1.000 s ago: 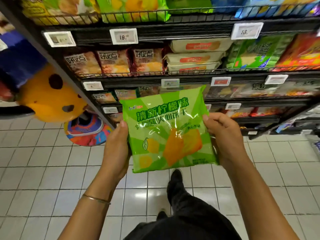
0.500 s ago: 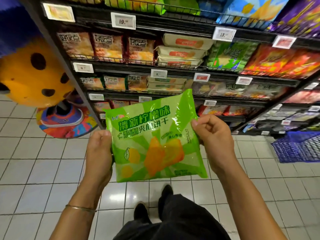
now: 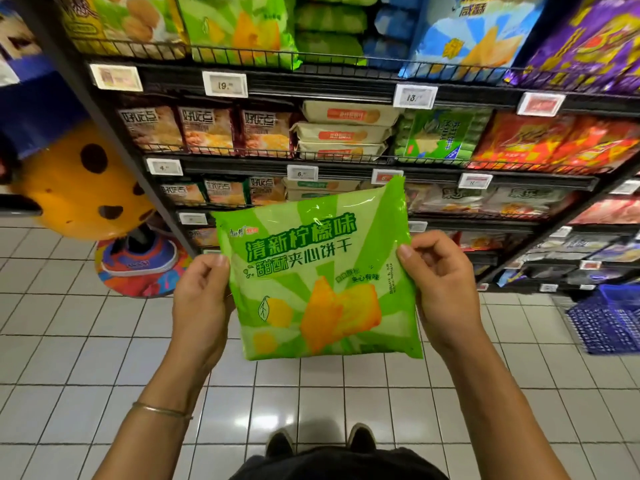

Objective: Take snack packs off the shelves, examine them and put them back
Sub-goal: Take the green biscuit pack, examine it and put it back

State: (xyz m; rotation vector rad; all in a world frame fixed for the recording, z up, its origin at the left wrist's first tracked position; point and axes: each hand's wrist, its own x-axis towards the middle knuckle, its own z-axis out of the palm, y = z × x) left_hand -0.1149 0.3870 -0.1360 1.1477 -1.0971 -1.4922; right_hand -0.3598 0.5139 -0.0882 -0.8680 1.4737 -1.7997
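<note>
A white tiled floor [image 3: 86,358] fills the lower frame, and black wire shelves [image 3: 346,161] packed with snack bags run across the top and right. At the left edge stands an orange spotted figure [image 3: 79,188] on a bright base, and a blue basket [image 3: 609,320] sits on the floor at the right. Two dark shoes [image 3: 322,439] show at the bottom centre. A thin bangle [image 3: 162,409] circles the left wrist. The green pack [image 3: 318,275] is held upright at frame centre, in front of the lower shelves. The left hand [image 3: 202,303] grips its left edge and the right hand [image 3: 445,289] grips its right edge, thumbs on the front.
</note>
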